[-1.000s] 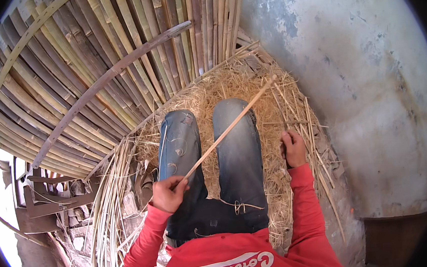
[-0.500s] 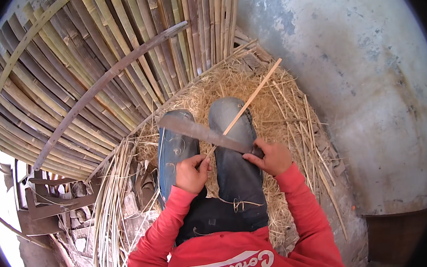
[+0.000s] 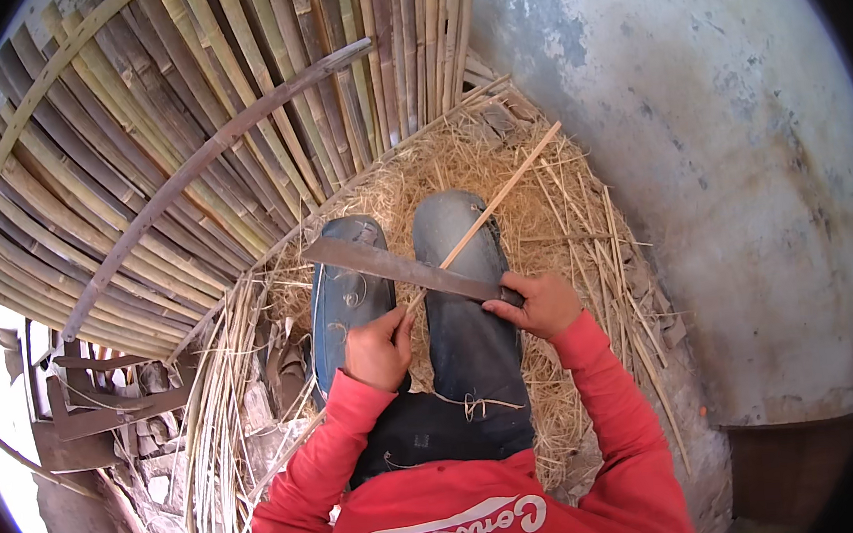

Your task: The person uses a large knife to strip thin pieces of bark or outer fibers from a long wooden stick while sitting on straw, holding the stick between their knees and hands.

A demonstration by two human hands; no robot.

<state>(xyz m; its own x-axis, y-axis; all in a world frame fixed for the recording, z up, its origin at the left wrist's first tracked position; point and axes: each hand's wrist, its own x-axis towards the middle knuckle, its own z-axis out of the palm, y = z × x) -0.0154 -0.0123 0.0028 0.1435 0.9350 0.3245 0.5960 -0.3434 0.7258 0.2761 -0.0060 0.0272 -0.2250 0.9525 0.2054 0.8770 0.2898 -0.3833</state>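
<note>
My right hand is closed round the handle end of a long, dark-bladed machete. Its blade points left across my knees and crosses a thin, pale bamboo strip. Pinched at its lower end by my left hand, the strip slants up to the right past my right knee. Blade and strip meet just above my left fingertips; which edge bears on the strip I cannot tell. Both hands are over my dark jeans, where a curled shaving lies.
Fine shavings cover the floor round my legs. Long thin strips lie in a bundle on the left and loosely on the right. A bamboo slat panel leans at the far left. A stained grey wall stands on the right.
The machete has slid slightly left, its tip a little farther out past my left knee. My left hand has shifted slightly left on the strip's lower end.
</note>
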